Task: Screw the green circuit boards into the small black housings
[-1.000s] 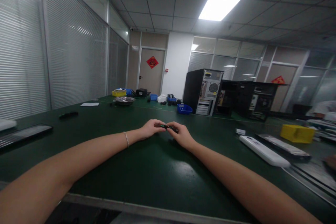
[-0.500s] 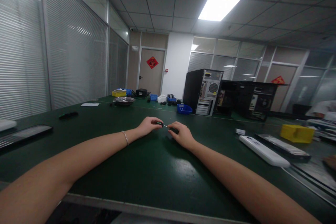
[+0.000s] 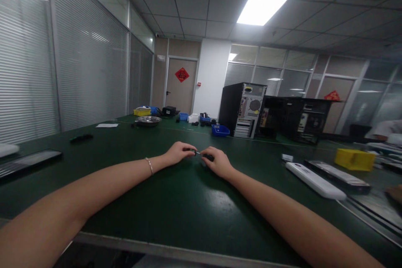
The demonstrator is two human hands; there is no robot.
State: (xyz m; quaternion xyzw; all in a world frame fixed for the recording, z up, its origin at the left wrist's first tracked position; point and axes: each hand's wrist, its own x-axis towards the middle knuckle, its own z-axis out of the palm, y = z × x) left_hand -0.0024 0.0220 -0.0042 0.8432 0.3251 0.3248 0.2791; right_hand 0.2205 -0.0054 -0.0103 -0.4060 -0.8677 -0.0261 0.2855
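Where a wide green table (image 3: 176,213) stretches ahead, the left hand (image 3: 179,153) and right hand (image 3: 218,162) meet near its middle, fingers curled closed, pinching opposite ends of a small dark part (image 3: 201,155) just above the surface.

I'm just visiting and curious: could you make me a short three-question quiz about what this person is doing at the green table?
1. True or false: the left hand and right hand meet on one small dark object.
2. Which lies on the green table to the person's right? A: long white device; B: metal bowl; C: white paper.
3. What colour is the small bin beside the computer tower?

Key: 1 true; 2 A; 3 blue.
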